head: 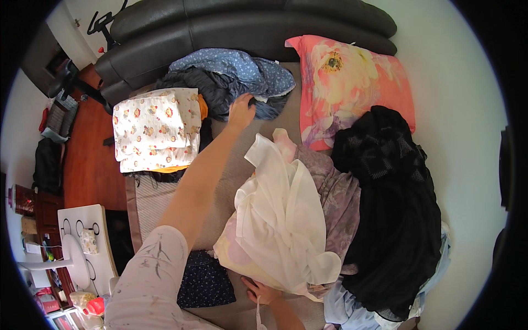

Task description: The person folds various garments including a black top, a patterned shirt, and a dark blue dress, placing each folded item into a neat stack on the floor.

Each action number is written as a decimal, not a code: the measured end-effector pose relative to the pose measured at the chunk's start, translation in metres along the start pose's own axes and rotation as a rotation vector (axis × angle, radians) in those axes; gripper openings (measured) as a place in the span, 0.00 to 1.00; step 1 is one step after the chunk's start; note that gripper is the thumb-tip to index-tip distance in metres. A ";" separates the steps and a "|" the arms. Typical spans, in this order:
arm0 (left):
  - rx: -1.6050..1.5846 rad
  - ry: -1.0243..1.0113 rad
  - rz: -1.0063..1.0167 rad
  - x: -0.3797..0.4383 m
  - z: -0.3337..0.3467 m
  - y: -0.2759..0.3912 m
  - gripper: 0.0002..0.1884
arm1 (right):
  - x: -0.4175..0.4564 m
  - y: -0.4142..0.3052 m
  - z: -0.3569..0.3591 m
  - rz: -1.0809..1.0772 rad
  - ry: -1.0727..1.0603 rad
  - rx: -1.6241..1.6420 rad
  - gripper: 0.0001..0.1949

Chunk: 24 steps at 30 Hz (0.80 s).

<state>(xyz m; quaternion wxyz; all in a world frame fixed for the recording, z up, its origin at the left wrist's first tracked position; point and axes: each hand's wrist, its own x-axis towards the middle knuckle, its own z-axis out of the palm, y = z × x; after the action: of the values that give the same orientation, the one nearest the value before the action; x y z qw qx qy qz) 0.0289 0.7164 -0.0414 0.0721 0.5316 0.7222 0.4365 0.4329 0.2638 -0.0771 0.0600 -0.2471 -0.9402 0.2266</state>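
My left hand [241, 110] reaches across the bed and touches the lower edge of a heap made of a blue patterned garment [231, 62] and a dark grey garment [202, 86]; whether its fingers grip the cloth is hard to tell. My right hand [264, 291] rests low on the beige mat, beside the lower edge of a white sheer garment [280, 222] lying over a pale yellow and pink cloth [231, 251]. A folded navy patterned cloth [206, 280] lies between my left sleeve and my right hand. Some fingers of both hands are hidden.
Folded white printed cloth [156, 128] lies on a pile at the left. At the right are a pink floral pillow [350, 82], a mauve garment [334, 198] and black clothes [387, 231] near the wall. A dark leather headboard [247, 29] borders the far side. A white table [82, 214] stands lower left.
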 end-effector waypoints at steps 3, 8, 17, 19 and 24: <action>-0.133 0.145 0.164 0.010 -0.038 0.052 0.11 | -0.003 -0.001 0.005 0.008 0.028 -0.006 0.29; -0.316 0.305 0.380 0.017 -0.120 0.138 0.10 | 0.000 -0.004 -0.002 -0.009 0.049 -0.074 0.29; -0.778 0.347 0.718 -0.131 -0.381 0.337 0.17 | -0.001 -0.013 -0.011 0.038 0.085 0.000 0.30; -0.972 0.269 0.588 -0.178 -0.436 0.347 0.19 | -0.004 -0.019 -0.016 0.047 0.090 -0.074 0.30; -0.838 0.154 0.352 -0.321 -0.496 0.338 0.21 | -0.004 -0.031 -0.020 0.172 0.075 0.143 0.30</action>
<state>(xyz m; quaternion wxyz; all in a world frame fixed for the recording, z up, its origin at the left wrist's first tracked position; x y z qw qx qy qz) 0.1212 0.1935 0.3839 0.1515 0.5372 0.3856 0.7347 0.4278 0.2459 -0.0448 0.0931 -0.3302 -0.8940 0.2881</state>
